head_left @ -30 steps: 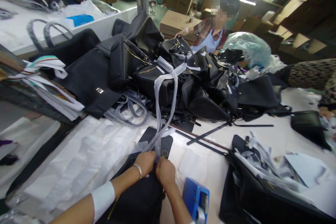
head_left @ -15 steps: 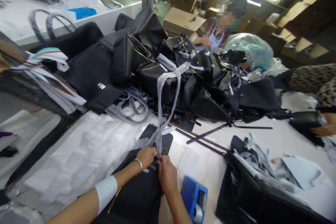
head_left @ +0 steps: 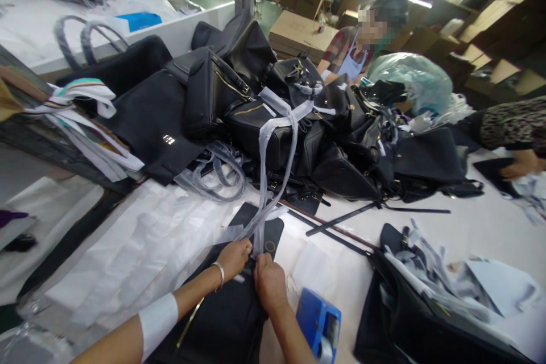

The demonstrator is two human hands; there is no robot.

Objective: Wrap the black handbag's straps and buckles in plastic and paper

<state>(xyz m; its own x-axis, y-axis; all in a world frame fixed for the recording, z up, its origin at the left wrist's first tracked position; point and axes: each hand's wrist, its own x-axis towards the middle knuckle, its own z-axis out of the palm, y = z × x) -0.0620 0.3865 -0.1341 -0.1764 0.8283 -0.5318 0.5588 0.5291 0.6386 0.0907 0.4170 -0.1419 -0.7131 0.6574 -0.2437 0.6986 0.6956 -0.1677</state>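
At the foot of a long grey strap in clear plastic wrap (head_left: 263,165), the fingers of the left hand (head_left: 234,260) and right hand (head_left: 270,283) curl inward, close beside each other; their tips are hidden, so I cannot tell whether they are clamped on strap or bag. Beneath them, a black leather-like bag with a gold zip (head_left: 224,321) lies on the white counter (head_left: 347,264). Short, even pinches near the strap's base would suit, I judge, with light pressure to spare the plastic. A blue tape dispenser (head_left: 310,318) sits just beside the right forearm; thin white sheets (head_left: 128,233) spread leftward. Beyond, the strap loops up across heaped black bags (head_left: 264,136), where tugging could snag.
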